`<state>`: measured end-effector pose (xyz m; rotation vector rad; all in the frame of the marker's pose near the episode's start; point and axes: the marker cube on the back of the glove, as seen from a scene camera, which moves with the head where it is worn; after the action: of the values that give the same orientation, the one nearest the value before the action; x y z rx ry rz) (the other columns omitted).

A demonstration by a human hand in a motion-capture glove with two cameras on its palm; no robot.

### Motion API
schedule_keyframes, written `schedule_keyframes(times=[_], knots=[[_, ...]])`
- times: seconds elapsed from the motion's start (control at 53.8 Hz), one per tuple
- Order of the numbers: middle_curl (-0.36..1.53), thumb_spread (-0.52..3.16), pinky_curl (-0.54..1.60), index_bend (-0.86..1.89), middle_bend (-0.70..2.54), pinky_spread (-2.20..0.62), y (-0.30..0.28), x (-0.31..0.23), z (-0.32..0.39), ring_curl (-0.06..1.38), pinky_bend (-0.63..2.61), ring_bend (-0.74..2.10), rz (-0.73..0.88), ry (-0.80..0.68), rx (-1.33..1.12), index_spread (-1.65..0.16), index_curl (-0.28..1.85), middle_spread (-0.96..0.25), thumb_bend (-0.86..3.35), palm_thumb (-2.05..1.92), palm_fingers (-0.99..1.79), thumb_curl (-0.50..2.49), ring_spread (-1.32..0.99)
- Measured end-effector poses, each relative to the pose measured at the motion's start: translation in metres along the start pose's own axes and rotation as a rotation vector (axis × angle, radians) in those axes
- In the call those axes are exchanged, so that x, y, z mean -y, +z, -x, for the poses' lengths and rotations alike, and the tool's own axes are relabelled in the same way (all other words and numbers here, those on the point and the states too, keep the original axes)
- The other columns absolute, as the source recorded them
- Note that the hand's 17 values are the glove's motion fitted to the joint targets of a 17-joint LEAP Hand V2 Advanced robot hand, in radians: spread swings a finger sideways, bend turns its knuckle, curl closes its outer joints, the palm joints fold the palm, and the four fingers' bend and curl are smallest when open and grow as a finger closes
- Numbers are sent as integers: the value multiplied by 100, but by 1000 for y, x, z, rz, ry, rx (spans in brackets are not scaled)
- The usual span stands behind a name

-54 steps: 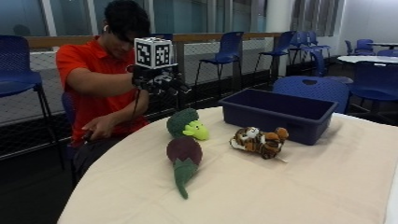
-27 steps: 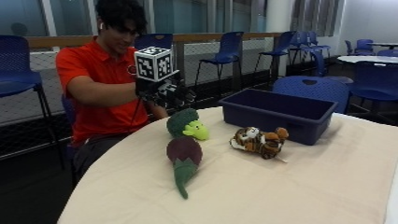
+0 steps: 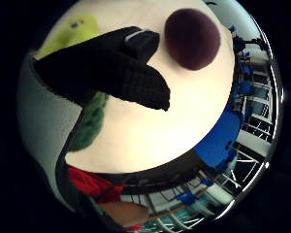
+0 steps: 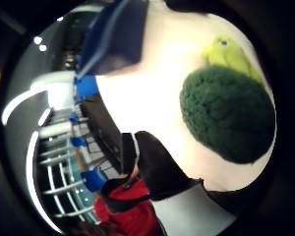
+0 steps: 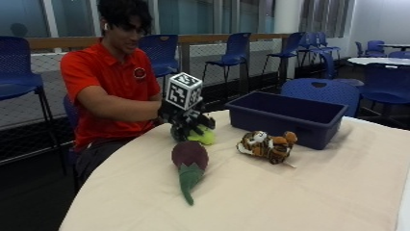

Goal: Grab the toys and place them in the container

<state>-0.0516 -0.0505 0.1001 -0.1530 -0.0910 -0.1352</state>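
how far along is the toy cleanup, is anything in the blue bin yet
Nothing shows inside the blue bin, though its floor is partly hidden. The gloved right hand is over the green duck toy; whether it grips it is unclear. The eggplant toy and tiger toy lie on the table.

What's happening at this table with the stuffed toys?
A person is tidying plush toys into a blue bin. Their gloved right hand has come down over the green and yellow plush toy at the table's near edge; whether the fingers have closed on it cannot be made out. The eggplant plush and the tiger plush lie on the tablecloth, untouched. No toy shows in the bin.
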Motion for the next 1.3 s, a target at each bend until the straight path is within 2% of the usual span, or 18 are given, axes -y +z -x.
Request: schedule_keyframes(times=[0.074, 0.13, 0.223, 0.316, 0.353, 0.465, 0.576, 0.688, 0.855, 1.023, 1.153, 1.302], knots=[[20, 110, 43, 17, 8, 10, 24, 10, -4, 13, 116, 16, 72, 38, -88, -35, 25, -7, -4, -5, -15, 15, 1], [19, 111, 44, 18, 7, 9, 30, 14, -4, 13, 118, 17, -10, 38, -90, -36, 25, -6, -3, -2, -17, 16, 2], [10, 123, 41, 41, -4, -5, 30, 16, -3, 22, 111, 57, -62, 33, -96, -41, 32, -7, 4, 10, 19, 21, -2], [4, 130, 40, 52, -4, -17, 27, 19, -2, 29, 117, 80, -108, 22, -133, -41, 37, -7, 9, 20, 26, 26, -10], [3, 133, 42, 52, 1, -25, 25, 21, 0, 33, 124, 90, -144, 15, -160, -40, 39, -9, 15, 30, 40, 29, -15], [4, 131, 43, 46, 16, -35, 12, 26, 0, 38, 129, 105, -214, 0, -177, -40, 41, -15, 22, 48, 58, 38, -26], [11, 116, 41, 42, 32, -40, -10, 29, -2, 41, 120, 110, -200, 2, -41, -40, 43, -20, 25, 61, 80, 48, -37], [15, 104, 40, 42, 37, -42, -52, 31, 10, 43, 114, 112, -230, 4, -26, -41, 47, -26, 27, 68, 91, 56, -42], [19, 90, 41, 38, 39, -44, -122, 44, 47, 46, 110, 113, -291, -38, -9, -43, 54, -30, 25, 70, 94, 66, -45], [22, 81, 43, 33, 38, -45, -183, 89, 112, 48, 108, 112, -311, -139, 39, -46, 60, -33, 23, 70, 96, 74, -47], [23, 76, 43, 29, 36, -45, -197, 139, 146, 48, 106, 111, -303, -78, 87, -48, 66, -34, 23, 70, 97, 79, -47], [25, 71, 44, 25, 35, -45, -181, 190, 187, 49, 105, 109, -302, -60, 55, -50, 73, -34, 22, 69, 97, 86, -47]])
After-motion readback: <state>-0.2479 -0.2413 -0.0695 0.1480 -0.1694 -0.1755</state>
